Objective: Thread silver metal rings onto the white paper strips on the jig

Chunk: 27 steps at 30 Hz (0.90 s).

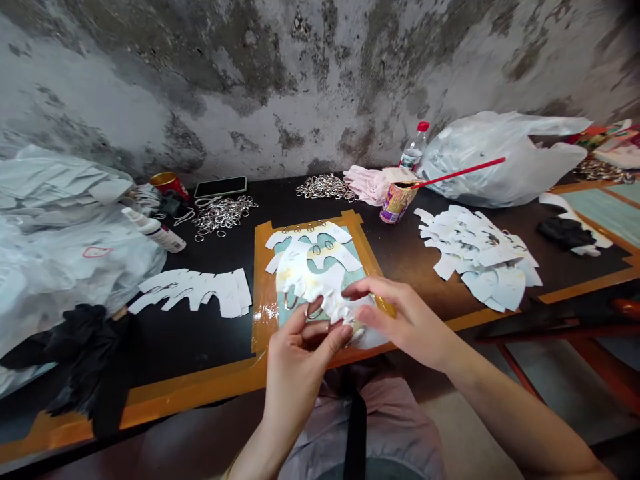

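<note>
My left hand (300, 357) is closed in a pinch on a small metal ring (314, 311) at the front edge of a black table (200, 347). My right hand (400, 320) pinches a white cut-out card (345, 308) that meets the ring between my fingers. Behind them, on an orange-taped mat (263, 280), lies a small pile of white cards with rings (313, 257). More white cards lie in a row (200, 290) to the left.
A heap of finished cards (480, 257) lies to the right. Loose metal rings (223, 213) and another ring pile (323, 188) sit at the back, by a phone (220, 187), a cup with a red straw (397, 200), a bottle (414, 150) and plastic bags (500, 157).
</note>
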Each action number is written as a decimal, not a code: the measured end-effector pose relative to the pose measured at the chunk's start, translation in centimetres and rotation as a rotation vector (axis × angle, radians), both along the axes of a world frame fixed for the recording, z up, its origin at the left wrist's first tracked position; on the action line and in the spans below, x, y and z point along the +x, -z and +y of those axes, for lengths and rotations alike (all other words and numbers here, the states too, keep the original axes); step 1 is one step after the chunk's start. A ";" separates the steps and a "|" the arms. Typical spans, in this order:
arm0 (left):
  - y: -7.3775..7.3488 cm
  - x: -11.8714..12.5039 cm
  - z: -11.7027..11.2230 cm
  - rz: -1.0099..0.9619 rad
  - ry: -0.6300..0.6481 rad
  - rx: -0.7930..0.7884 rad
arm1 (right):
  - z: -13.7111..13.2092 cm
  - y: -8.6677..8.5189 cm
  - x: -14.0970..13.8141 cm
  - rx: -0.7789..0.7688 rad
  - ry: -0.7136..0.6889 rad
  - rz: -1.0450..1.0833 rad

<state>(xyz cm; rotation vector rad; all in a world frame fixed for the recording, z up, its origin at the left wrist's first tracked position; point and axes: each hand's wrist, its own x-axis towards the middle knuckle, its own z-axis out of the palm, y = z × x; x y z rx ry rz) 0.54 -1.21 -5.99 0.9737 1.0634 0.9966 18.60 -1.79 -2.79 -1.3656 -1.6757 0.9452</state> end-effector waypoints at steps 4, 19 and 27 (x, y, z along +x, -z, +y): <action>0.0 0.1 0.0 -0.009 0.108 -0.018 | 0.7 0.5 -0.9 -0.058 -0.038 0.005; 4.0 0.7 2.5 -0.095 0.115 -0.153 | 1.4 4.0 -0.1 0.419 -0.078 -0.320; 4.8 1.1 1.7 -0.200 0.127 -0.140 | 1.5 4.7 0.2 0.526 -0.173 -0.320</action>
